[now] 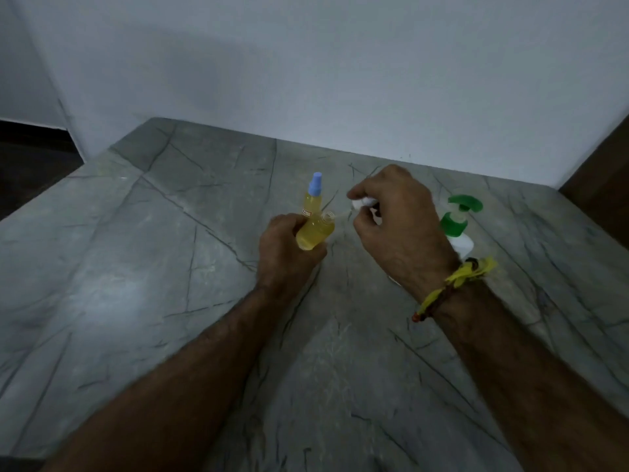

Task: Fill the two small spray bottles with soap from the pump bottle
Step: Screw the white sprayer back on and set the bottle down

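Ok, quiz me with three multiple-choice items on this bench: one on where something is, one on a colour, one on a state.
1. Where is the white pump bottle with the green pump head?
A. behind the right hand
B. left of the left hand
C. in the left hand

2. What colour is the cap of the small yellow spray bottle standing on the grey stone slab?
A. red
B. light blue
C. black

3. The small yellow bottle held by the left hand is:
A. capped
B. open at the neck
C. lying on the slab

Key: 1 A, it stands past the right hand. 2 B, its top is light blue. 3 B, its neck is bare, and the right hand holds the white spray top beside it.
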